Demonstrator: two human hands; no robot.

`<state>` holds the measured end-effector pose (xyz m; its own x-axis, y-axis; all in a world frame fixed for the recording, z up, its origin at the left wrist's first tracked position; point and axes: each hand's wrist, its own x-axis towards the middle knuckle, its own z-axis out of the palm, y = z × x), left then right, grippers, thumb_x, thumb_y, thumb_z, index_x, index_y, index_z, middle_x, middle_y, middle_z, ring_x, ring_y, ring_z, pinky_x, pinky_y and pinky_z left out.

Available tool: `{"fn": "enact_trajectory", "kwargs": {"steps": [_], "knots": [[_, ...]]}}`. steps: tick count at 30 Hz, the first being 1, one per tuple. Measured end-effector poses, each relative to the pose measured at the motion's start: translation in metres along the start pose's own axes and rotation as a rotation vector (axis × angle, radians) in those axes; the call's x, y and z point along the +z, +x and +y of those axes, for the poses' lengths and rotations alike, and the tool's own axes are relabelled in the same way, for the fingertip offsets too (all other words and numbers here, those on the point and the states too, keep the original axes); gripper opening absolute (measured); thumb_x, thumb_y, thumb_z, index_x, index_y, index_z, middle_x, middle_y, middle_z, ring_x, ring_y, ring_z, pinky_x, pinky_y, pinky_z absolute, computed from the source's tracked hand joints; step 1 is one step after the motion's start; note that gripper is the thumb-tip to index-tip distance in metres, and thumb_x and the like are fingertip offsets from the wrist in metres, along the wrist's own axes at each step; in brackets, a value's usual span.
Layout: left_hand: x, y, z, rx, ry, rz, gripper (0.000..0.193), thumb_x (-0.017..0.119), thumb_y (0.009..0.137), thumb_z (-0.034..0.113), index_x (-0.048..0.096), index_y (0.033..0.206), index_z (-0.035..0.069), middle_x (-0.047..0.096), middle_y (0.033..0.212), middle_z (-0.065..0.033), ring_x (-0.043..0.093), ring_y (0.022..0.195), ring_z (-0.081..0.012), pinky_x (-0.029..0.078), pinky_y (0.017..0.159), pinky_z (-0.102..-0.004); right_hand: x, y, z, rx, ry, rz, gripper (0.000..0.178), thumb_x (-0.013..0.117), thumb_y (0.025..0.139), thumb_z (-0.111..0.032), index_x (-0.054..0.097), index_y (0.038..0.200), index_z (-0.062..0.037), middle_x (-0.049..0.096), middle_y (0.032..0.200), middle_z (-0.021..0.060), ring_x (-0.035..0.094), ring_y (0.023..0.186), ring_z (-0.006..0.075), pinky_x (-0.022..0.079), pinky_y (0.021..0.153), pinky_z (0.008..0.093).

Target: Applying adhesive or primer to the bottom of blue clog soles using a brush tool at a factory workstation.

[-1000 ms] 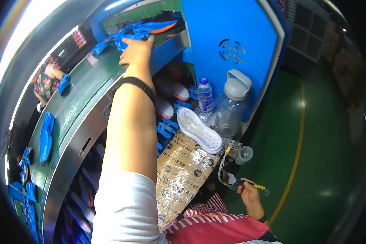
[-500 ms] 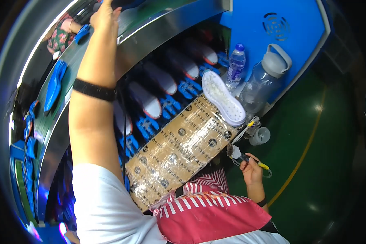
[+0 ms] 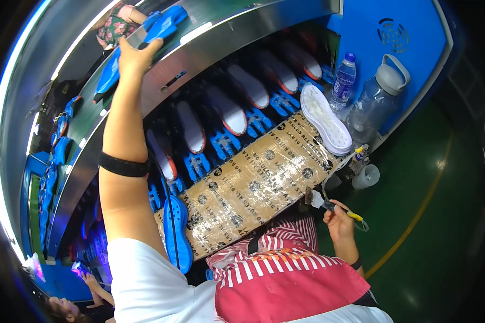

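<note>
My left hand (image 3: 136,56) reaches far over the metal-edged conveyor (image 3: 210,39), thumb and fingers spread. Just past its fingertips lies a blue shoe part (image 3: 166,22), and another blue, sole-shaped piece (image 3: 109,72) is beside the hand; I see no grip on either. Low on the right, my right hand (image 3: 339,223) is closed round the dark handle of a brush (image 3: 319,201) with a pale ferrule and dark bristles. A white shoe sole (image 3: 325,119) rests on the far right end of the cardboard-covered board (image 3: 242,188). A blue sole (image 3: 177,237) lies at its near left end.
Under the conveyor stands a row of white shoe soles (image 3: 229,110) with blue holders. A small bottle (image 3: 344,81), a large clear jug (image 3: 374,99) and a plastic cup (image 3: 366,176) stand at the right. Two other people are at left, one across the conveyor.
The view has shifted, bringing more of the conveyor into sight. My left hand now shows spread fingers beside blue parts. The blue sole at the board's left end is now uncovered. My right hand keeps the brush.
</note>
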<state>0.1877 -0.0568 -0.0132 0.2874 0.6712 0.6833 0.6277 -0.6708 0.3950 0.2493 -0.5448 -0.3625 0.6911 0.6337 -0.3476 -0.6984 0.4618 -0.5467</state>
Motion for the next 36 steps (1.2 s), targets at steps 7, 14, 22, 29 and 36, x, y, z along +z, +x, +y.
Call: {"fn": "enact_trajectory", "kwargs": {"steps": [7,14,22,29,36], "knots": [[-0.002,-0.006,0.008,0.006,0.06,-0.046,0.109,0.076,0.06,0.044,0.018,0.141,0.001,0.052,0.121,-0.028,0.053,0.112,-0.0365,0.041,0.095,-0.0377,0.002,-0.018,0.008,0.027,-0.03,0.014,0.029,0.06,0.082,-0.011,0.058,0.106,0.0043,0.061,0.072,0.0088,0.057,0.061,0.0163,0.045,0.058,0.0268],[0.024,0.014,0.042,-0.328,0.039,-0.122,0.12,0.073,0.055,0.062,0.007,0.146,0.021,0.03,0.138,-0.028,0.038,0.125,-0.0405,0.029,0.1,-0.0547,0.004,-0.025,0.015,-0.004,-0.031,0.026,0.027,0.061,0.082,-0.012,0.058,0.105,0.0024,0.061,0.071,0.008,0.056,0.061,0.0161,0.045,0.057,0.0263],[0.042,0.059,0.089,-0.312,0.395,-0.396,0.111,0.073,0.062,0.051,0.007,0.146,0.02,0.023,0.142,-0.0314,0.025,0.132,-0.0454,0.032,0.101,-0.0554,-0.008,-0.036,0.012,-0.032,0.004,0.068,0.026,0.061,0.082,-0.01,0.058,0.105,0.0022,0.061,0.072,0.0085,0.057,0.062,0.0158,0.045,0.056,0.0261],[0.063,0.043,0.098,-0.519,0.486,-0.134,0.092,0.072,0.067,0.039,0.021,0.143,0.029,0.002,0.15,-0.0201,0.033,0.128,-0.0429,0.035,0.099,-0.0533,-0.022,-0.042,0.001,-0.05,0.011,0.161,0.024,0.06,0.083,-0.01,0.059,0.105,0.0019,0.061,0.072,0.0086,0.057,0.06,0.0141,0.044,0.055,0.0241],[0.054,0.069,0.057,-0.439,0.55,-0.323,0.102,0.068,0.066,0.048,0.012,0.146,0.02,0.013,0.144,-0.0336,0.028,0.131,-0.0454,0.036,0.102,-0.0477,-0.02,-0.036,0.003,0.012,-0.002,0.131,0.024,0.059,0.084,-0.009,0.058,0.105,0.002,0.06,0.071,0.0086,0.058,0.061,0.0147,0.045,0.054,0.0254]]}}
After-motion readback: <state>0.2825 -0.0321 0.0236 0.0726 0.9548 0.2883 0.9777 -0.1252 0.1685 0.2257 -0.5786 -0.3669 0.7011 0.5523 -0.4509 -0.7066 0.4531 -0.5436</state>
